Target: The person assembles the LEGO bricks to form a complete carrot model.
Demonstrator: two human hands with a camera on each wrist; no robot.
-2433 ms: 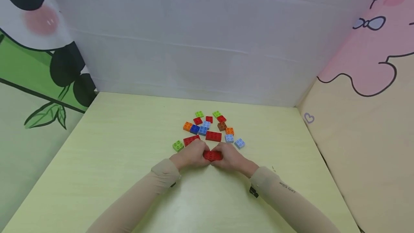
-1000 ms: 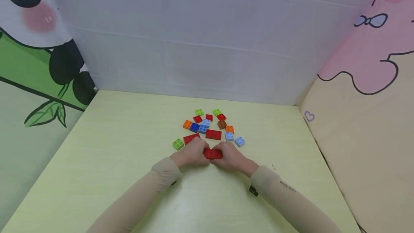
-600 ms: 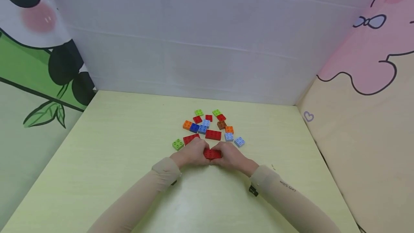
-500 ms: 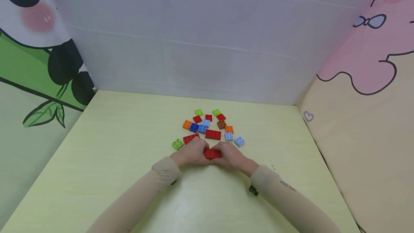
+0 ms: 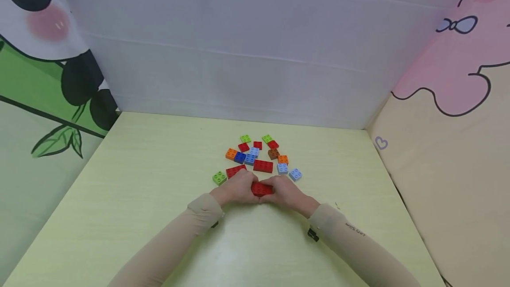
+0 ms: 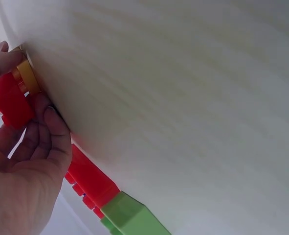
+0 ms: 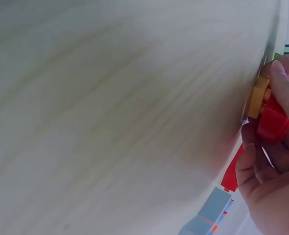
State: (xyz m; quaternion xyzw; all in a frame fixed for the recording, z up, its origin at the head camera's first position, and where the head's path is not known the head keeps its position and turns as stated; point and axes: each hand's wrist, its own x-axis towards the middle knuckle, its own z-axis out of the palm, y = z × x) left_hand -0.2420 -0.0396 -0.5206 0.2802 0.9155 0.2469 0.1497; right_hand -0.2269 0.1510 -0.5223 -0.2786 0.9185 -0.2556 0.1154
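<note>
In the head view my left hand (image 5: 238,188) and right hand (image 5: 284,191) meet over the table, pinching the two ends of a red toy building brick (image 5: 261,189), studs upward. Under this red brick (image 6: 11,103), the left wrist view shows a yellow-orange brick (image 6: 29,76) low at the tabletop. Studs of the yellow-orange brick (image 7: 256,99) show in a gap below the red brick (image 7: 274,122) in the right wrist view. Fingers of both hands cover the ends of the pair. Another long red brick (image 5: 236,170) lies just beyond my left hand, partly hidden by it.
Beyond the hands, loose bricks are scattered: a long red one (image 5: 263,166), a green one (image 5: 219,178), light blue ones (image 5: 295,174), an orange one (image 5: 231,154), a dark blue one (image 5: 240,157) and a brown one (image 5: 273,153). A pale wall (image 5: 239,79) closes off the table's back.
Both hands keep their grip at almost the same spot. Between them the red brick shifts and tilts slightly. The loose bricks stay where they were.
</note>
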